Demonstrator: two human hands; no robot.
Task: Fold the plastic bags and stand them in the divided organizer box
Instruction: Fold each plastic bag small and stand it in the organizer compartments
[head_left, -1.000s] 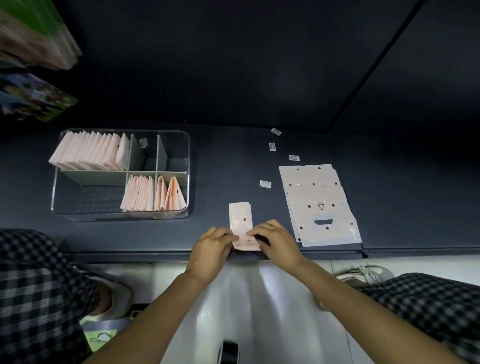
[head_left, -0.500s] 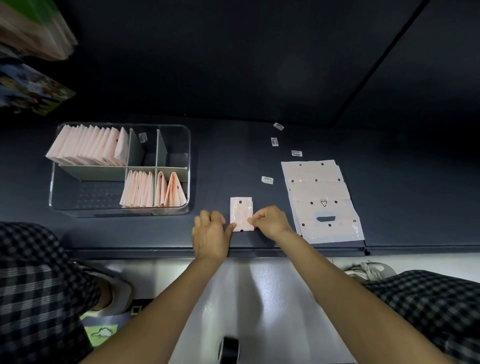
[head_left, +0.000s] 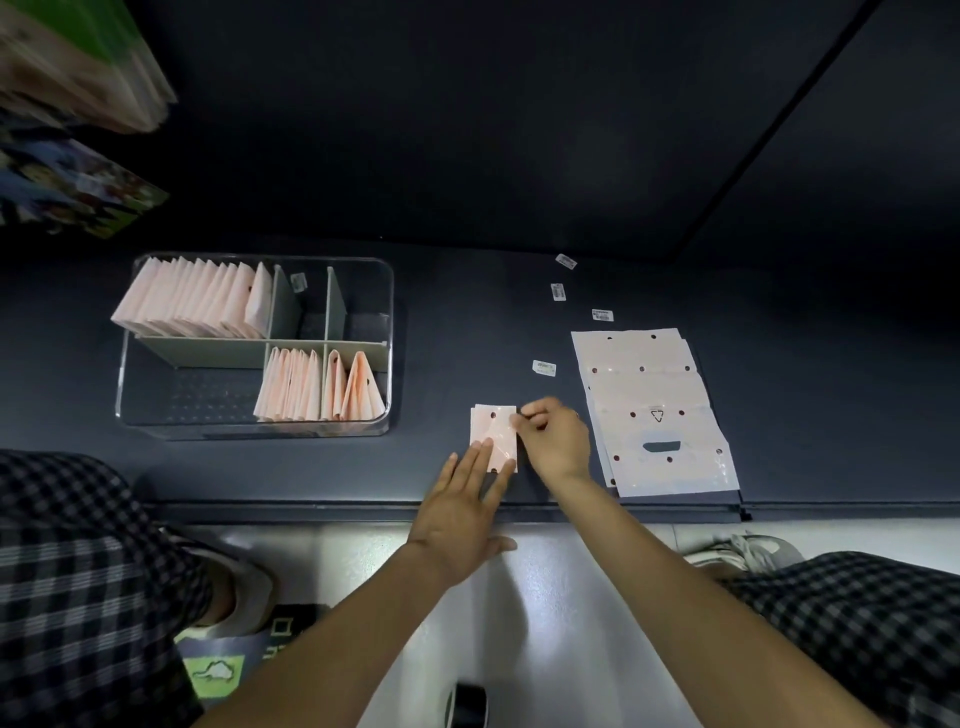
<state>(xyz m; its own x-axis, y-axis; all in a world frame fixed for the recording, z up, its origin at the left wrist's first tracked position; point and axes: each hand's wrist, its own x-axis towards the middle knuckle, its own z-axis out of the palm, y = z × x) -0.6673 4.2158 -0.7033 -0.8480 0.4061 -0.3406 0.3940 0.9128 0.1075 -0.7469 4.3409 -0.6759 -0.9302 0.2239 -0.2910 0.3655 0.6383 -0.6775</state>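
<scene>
Left hand is flat, fingers straight, fingertips pressing the near edge of the folded bag. Right hand is curled, pinching that bag's right edge up top. So the bag sits flat on the shelf right between both hands. Right of the bag there's a stack of unfolded bags; off to its left, the organizer, folded bags standing in three compartments.

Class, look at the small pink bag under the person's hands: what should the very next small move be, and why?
Probably fold it once more. The left hand lies flat on the small pink folded plastic bag, and the right hand pinches its right edge, ready to turn over. It is still flat on the dark table, not in the clear divided organizer box.
</scene>
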